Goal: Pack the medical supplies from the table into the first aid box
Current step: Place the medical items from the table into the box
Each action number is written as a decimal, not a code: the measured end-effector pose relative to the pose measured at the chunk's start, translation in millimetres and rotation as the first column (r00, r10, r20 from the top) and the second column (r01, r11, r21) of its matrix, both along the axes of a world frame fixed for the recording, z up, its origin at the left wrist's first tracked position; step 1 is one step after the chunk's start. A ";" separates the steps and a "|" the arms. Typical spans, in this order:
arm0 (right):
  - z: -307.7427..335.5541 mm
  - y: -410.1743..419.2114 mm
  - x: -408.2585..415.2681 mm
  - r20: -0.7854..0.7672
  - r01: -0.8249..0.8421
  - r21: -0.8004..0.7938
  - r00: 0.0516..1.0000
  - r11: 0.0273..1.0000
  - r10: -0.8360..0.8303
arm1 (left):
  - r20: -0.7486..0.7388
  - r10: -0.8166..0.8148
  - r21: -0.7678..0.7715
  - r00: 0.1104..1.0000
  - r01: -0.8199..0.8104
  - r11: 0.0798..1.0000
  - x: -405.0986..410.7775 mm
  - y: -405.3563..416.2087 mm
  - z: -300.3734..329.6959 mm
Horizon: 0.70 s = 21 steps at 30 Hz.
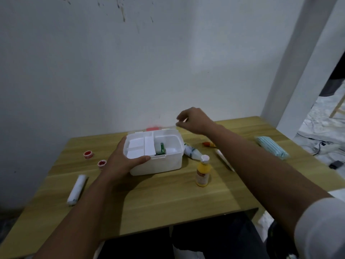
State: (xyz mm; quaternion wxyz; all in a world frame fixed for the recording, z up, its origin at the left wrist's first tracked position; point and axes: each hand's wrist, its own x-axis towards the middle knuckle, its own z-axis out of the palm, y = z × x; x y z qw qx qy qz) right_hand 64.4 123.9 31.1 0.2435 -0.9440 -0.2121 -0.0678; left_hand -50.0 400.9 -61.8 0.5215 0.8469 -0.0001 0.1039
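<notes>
With the left hand [123, 161] gripping the near-left rim of the open white plastic first aid box [158, 163], the right hand [194, 120] hovers over its far-right corner, fingers loosely curled and apparently empty, nearest the white squeeze tube [192, 152] lying slantwise just right of the box.

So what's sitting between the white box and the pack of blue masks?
Head view: a white squeeze bottle, a small orange tube and a white stick-like item, partly under the right forearm.
</notes>
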 end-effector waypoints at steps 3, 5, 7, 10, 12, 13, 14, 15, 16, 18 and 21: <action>-6.5 -60.5 12.7 0.024 0.231 -0.048 0.973 0.972 -0.230 | 0.017 0.014 -0.006 1.000 -0.014 1.000 -2.1 2.8 0.1; -18.8 -107.1 20.3 -0.003 0.398 -0.123 0.916 0.909 -0.402 | 0.015 0.022 -0.001 1.000 -0.022 1.000 -2.1 5.2 0.4; -30.5 -146.7 17.4 -0.040 0.530 -0.227 0.833 0.817 -0.551 | 0.009 0.028 0.009 1.000 -0.028 1.000 -3.2 7.1 0.8; -45.7 -187.8 3.9 -0.092 0.640 -0.417 0.677 0.645 -0.730 | 0.012 0.018 0.001 1.000 -0.018 1.000 0.1 8.0 0.3; -54.6 -206.9 1.6 -0.123 0.661 -0.499 0.586 0.560 -0.801 | 0.024 0.017 -0.007 1.000 -0.017 1.000 -2.6 5.8 4.1; -58.8 -217.9 5.1 -0.146 0.652 -0.535 0.555 0.537 -0.819 | 0.034 0.015 -0.011 0.999 -0.014 1.000 -4.5 3.8 7.3; -74.2 -234.0 22.4 -0.167 0.634 -0.562 0.543 0.532 -0.823 | 0.032 0.008 -0.012 0.999 -0.008 1.000 -3.8 3.9 7.3; -84.7 -247.4 36.9 -0.183 0.605 -0.587 0.547 0.538 -0.816 | 0.034 0.001 -0.014 0.999 -0.001 1.000 -2.7 3.0 8.0; -91.3 -254.1 43.9 -0.186 0.592 -0.596 0.555 0.542 -0.811 | 0.032 -0.005 -0.014 0.999 0.005 1.000 -2.7 2.2 7.4; -93.7 -253.4 37.8 -0.177 0.600 -0.586 0.562 0.545 -0.808 | 0.026 -0.006 -0.010 1.000 0.007 1.000 -3.4 0.4 5.3; -66.7 -225.2 13.7 -0.105 0.672 -0.465 0.604 0.576 -0.790 | 0.008 -0.004 -0.006 1.000 0.004 1.000 -1.3 0.7 1.1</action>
